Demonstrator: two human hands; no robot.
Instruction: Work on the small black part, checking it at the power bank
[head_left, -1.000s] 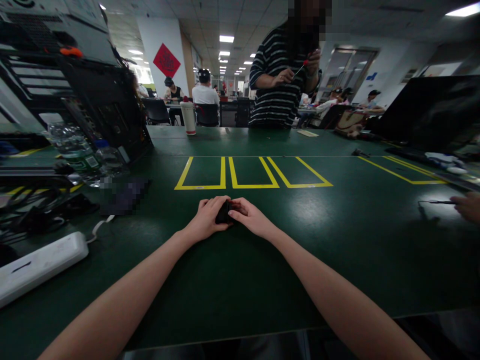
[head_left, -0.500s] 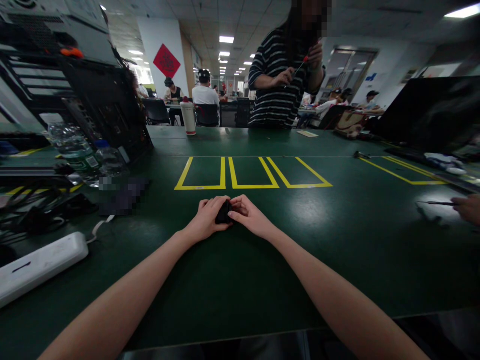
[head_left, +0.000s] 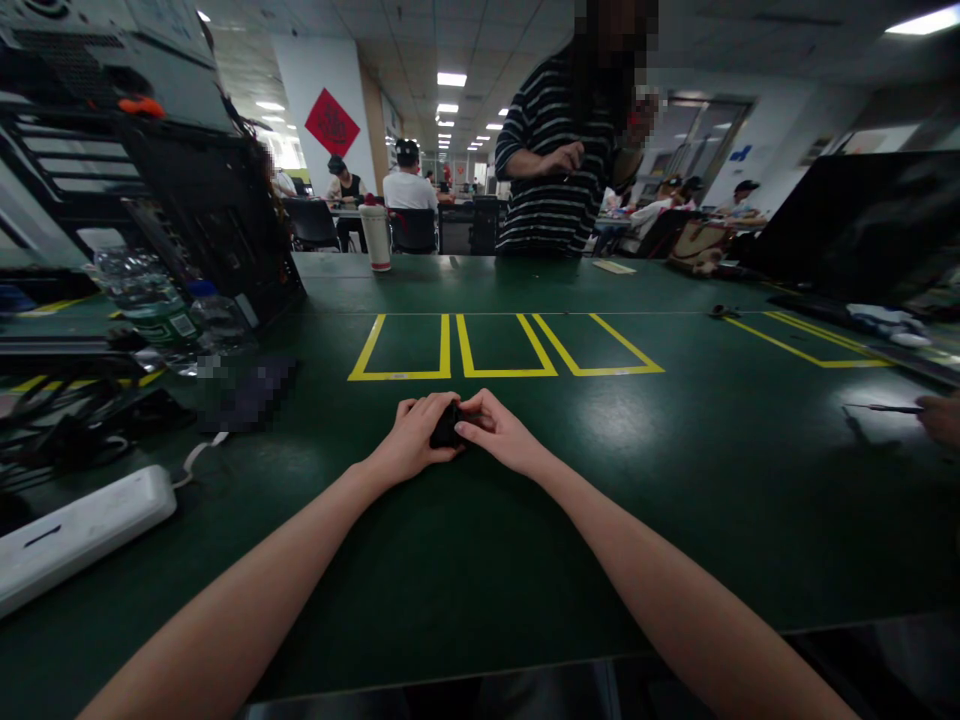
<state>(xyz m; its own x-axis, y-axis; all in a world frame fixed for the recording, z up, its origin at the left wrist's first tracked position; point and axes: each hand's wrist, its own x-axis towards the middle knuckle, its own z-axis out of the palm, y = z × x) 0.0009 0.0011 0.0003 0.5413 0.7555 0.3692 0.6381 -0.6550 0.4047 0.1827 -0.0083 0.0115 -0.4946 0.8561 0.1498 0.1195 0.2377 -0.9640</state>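
A small black object [head_left: 445, 428], too dark for me to tell its kind, is between my two hands over the green table [head_left: 450, 580]. My left hand [head_left: 415, 432] wraps round its left side, thumb below and fingers over the top. Against its right edge, my right hand [head_left: 493, 430] pinches with thumb and fingertips. Much of the object is hidden by my fingers. Just beyond the hands, yellow tape [head_left: 511, 373] marks out three boxes on the tabletop.
To the left are a white power strip [head_left: 90, 535], plastic bottles [head_left: 154, 310] and a black computer case [head_left: 217, 220]. A cup [head_left: 376, 236] stands farther back. Another person's hand [head_left: 941, 415] holds a thin tool at right. A person in stripes [head_left: 551, 170] stands across the table.
My hands and the black object have hardly moved. The standing person's hands have shifted apart, and the co-worker's tool at right has moved slightly rightward.
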